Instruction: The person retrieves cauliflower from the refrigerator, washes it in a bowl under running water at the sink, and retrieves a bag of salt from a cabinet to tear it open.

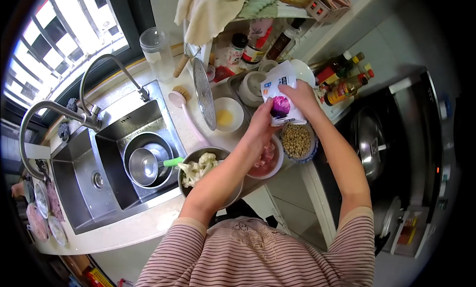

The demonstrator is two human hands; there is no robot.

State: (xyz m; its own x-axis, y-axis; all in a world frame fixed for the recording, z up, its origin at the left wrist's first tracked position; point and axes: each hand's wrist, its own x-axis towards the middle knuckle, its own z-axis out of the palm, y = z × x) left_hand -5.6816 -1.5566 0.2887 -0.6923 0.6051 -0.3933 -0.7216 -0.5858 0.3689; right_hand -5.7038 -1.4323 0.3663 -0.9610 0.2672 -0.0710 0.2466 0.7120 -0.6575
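Both hands grip a white plastic packet (290,114) with a purple picture, held tilted above the counter. My right hand (303,99) clasps its right edge, thumb over the front. My left hand (260,126) pinches its lower left side. Beneath the packet stand a bowl of raw pink meat (267,160), partly hidden by my left hand, and a blue-rimmed bowl of small tan beans or nuts (296,140). A white bowl (235,103) with yellow liquid, which looks like beaten egg, sits left of my left hand. Below my left forearm, a metal pot holds cauliflower (198,167).
A double sink (74,188) with a pot and a green-handled ladle (144,166) lies left. A glass lid (202,93) stands upright by a pink brush (186,108). Sauce bottles (342,91) line the back right; a stove with a lidded wok (369,145) is right.
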